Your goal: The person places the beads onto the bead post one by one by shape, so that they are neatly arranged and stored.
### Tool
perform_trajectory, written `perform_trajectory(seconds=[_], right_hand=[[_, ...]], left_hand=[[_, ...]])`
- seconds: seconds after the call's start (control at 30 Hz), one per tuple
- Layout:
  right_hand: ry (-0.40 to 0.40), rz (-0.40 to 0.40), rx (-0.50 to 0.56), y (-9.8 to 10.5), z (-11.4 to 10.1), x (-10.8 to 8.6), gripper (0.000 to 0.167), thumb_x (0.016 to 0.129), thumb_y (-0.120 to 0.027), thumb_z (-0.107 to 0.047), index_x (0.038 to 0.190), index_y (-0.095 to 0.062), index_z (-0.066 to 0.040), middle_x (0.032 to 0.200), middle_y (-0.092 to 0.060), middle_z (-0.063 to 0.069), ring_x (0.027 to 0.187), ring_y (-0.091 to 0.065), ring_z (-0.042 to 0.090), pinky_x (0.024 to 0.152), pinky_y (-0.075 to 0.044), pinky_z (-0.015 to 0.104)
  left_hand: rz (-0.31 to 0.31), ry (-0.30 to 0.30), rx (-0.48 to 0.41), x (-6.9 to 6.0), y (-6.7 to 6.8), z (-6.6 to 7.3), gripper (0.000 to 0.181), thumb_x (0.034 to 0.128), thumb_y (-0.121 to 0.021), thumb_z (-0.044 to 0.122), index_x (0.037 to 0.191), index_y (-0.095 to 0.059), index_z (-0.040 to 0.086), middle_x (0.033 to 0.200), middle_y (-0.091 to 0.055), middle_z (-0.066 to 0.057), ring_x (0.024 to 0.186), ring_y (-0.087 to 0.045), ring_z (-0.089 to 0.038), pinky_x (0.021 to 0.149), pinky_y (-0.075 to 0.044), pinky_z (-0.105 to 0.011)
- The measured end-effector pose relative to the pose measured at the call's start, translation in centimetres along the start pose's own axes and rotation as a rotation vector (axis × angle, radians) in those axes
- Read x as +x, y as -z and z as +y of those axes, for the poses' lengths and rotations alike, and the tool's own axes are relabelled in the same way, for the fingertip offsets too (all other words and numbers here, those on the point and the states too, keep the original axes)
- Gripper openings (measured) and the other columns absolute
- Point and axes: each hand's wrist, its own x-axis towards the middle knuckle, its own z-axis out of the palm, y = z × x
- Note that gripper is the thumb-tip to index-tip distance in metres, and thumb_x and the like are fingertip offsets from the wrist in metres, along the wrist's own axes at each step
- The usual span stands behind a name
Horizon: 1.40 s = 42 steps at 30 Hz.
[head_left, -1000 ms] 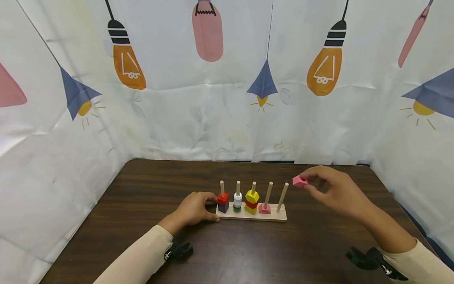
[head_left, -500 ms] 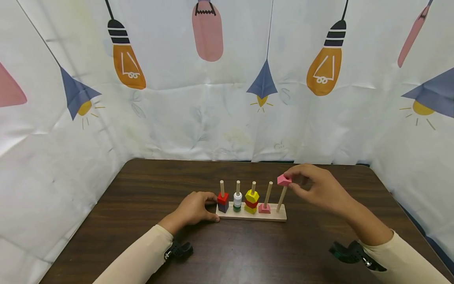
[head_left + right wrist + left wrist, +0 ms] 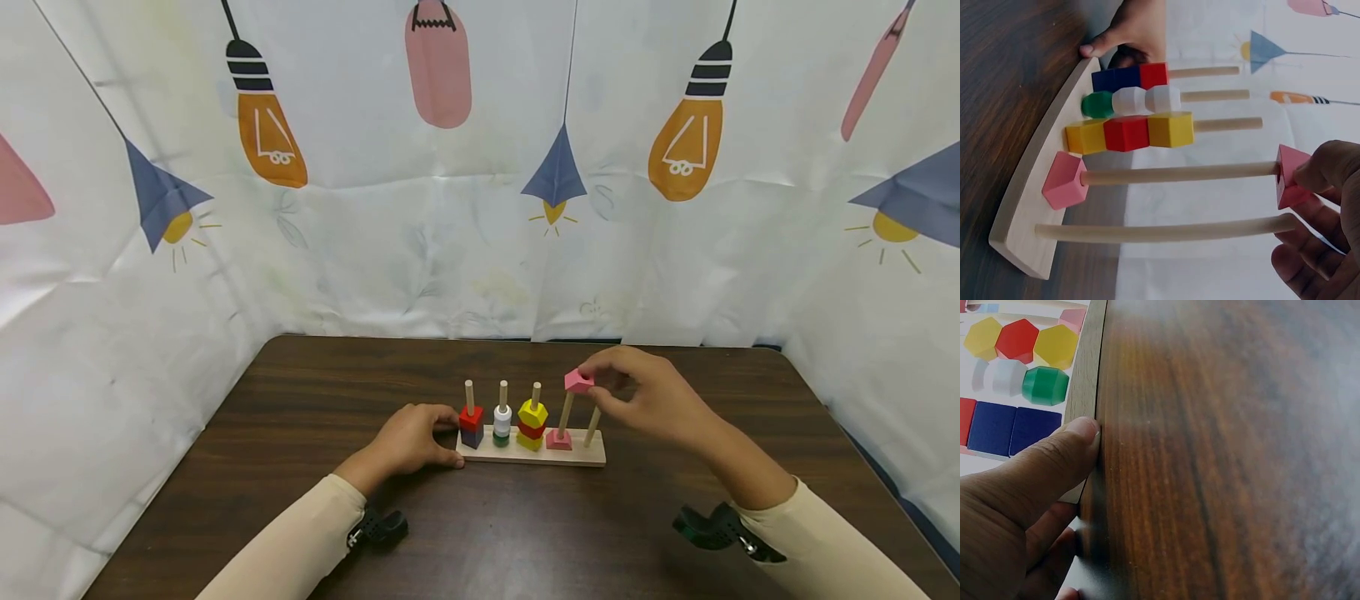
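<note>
A wooden peg stacker [image 3: 491,456] with upright pegs stands on the table. My left hand [image 3: 408,439] grips its left end, the thumb on the front edge. Between thumb and fingers my right hand [image 3: 648,392] pinches a pink block [image 3: 578,382] at the top of the fourth peg [image 3: 1179,174]. The peg's tip meets the block; how far it enters the hole is hidden. Another pink block [image 3: 1064,180] sits at that peg's foot. The rightmost peg [image 3: 1166,232] is bare, its tip close to my right fingers.
Blue blocks with a red block [image 3: 1154,75] on top fill the first peg. The second carries a green bead [image 3: 1097,104] under white beads [image 3: 1163,98]. Yellow and red blocks [image 3: 1126,133] share the third. A printed cloth [image 3: 480,250] hangs behind the dark table [image 3: 337,367].
My right hand has carried the pink block leftward, past the rightmost peg, to the top of the fourth peg. The left hand and the peg stacker have stayed in place.
</note>
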Motion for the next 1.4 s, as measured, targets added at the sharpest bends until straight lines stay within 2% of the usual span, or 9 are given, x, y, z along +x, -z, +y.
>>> perform_trajectory(seconds=[0.17, 0.47, 0.7, 0.8, 0.97, 1.07, 1.27, 1.4], right_hand=[[-0.031, -0.02, 0.019, -0.5, -0.1, 0.2, 0.034, 0.086, -0.082, -0.001, 0.115, -0.072, -0.015, 0.108, -0.069, -0.007, 0.081, -0.061, 0.006, 0.069, -0.057, 0.034], [-0.12, -0.082, 0.053, -1.8, 0.2, -0.1, 0.035, 0.087, -0.08, 0.0, 0.118, -0.071, -0.013, 0.106, -0.068, -0.006, 0.081, -0.06, 0.008, 0.069, -0.056, 0.032], [-0.184, -0.077, 0.084, -3.6, 1.3, -1.2, 0.054, 0.085, -0.079, 0.003, 0.134, -0.059, -0.006, 0.106, -0.068, -0.002, 0.081, -0.06, 0.009, 0.067, -0.054, 0.035], [-0.206, -0.074, 0.105, -4.3, 1.8, -1.6, 0.065, 0.084, -0.081, 0.003, 0.141, -0.052, -0.006, 0.107, -0.07, -0.002, 0.08, -0.06, 0.008, 0.066, -0.054, 0.035], [-0.256, -0.073, 0.154, -5.4, 2.4, -2.1, 0.082, 0.083, -0.083, 0.0, 0.151, -0.038, -0.008, 0.106, -0.071, -0.006, 0.078, -0.061, 0.008, 0.072, -0.055, 0.038], [-0.28, -0.094, 0.171, -6.1, 2.8, -2.5, 0.081, 0.084, -0.083, -0.002, 0.151, -0.038, -0.008, 0.105, -0.071, -0.007, 0.079, -0.062, 0.008, 0.074, -0.055, 0.038], [-0.332, -0.138, 0.185, -7.2, 3.6, -3.1, 0.077, 0.086, -0.081, -0.005, 0.151, -0.039, -0.011, 0.105, -0.07, -0.007, 0.079, -0.062, 0.009, 0.068, -0.053, 0.031], [-0.337, -0.149, 0.205, -7.7, 3.8, -3.3, 0.074, 0.086, -0.078, -0.003, 0.149, -0.039, -0.006, 0.104, -0.071, -0.006, 0.08, -0.064, 0.01, 0.069, -0.054, 0.031]], left_hand=[[0.002, 0.001, -0.006, 0.0, 0.0, 0.0, 0.053, 0.0677, -0.096, 0.041, 0.111, -0.074, 0.019, 0.108, -0.075, 0.005, 0.103, -0.068, -0.023, 0.09, -0.052, -0.048], [0.001, 0.002, -0.003, -0.1, 0.0, -0.1, 0.052, 0.0676, -0.096, 0.041, 0.11, -0.074, 0.02, 0.107, -0.075, 0.005, 0.102, -0.068, -0.022, 0.089, -0.052, -0.047], [-0.002, 0.007, -0.009, -0.1, 0.0, 0.0, 0.053, 0.068, -0.096, 0.041, 0.111, -0.074, 0.019, 0.107, -0.075, 0.005, 0.102, -0.068, -0.023, 0.089, -0.053, -0.047], [-0.002, 0.005, -0.01, -0.2, 0.0, 0.0, 0.053, 0.0679, -0.096, 0.04, 0.111, -0.074, 0.019, 0.107, -0.075, 0.005, 0.102, -0.068, -0.023, 0.089, -0.052, -0.047], [-0.005, 0.006, -0.009, -0.2, 0.0, 0.0, 0.053, 0.0676, -0.096, 0.041, 0.111, -0.074, 0.019, 0.107, -0.075, 0.005, 0.103, -0.068, -0.024, 0.089, -0.052, -0.048], [-0.007, 0.006, -0.009, -0.2, -0.1, -0.1, 0.053, 0.0679, -0.096, 0.041, 0.111, -0.074, 0.019, 0.108, -0.075, 0.005, 0.104, -0.068, -0.024, 0.09, -0.052, -0.048], [-0.01, 0.003, -0.017, -0.1, -0.1, -0.1, 0.054, 0.0685, -0.096, 0.041, 0.112, -0.074, 0.018, 0.108, -0.075, 0.004, 0.105, -0.068, -0.024, 0.09, -0.052, -0.048], [-0.006, -0.002, -0.009, 0.0, -0.1, -0.1, 0.054, 0.0682, -0.096, 0.042, 0.112, -0.074, 0.019, 0.108, -0.075, 0.005, 0.104, -0.068, -0.024, 0.09, -0.052, -0.048]])
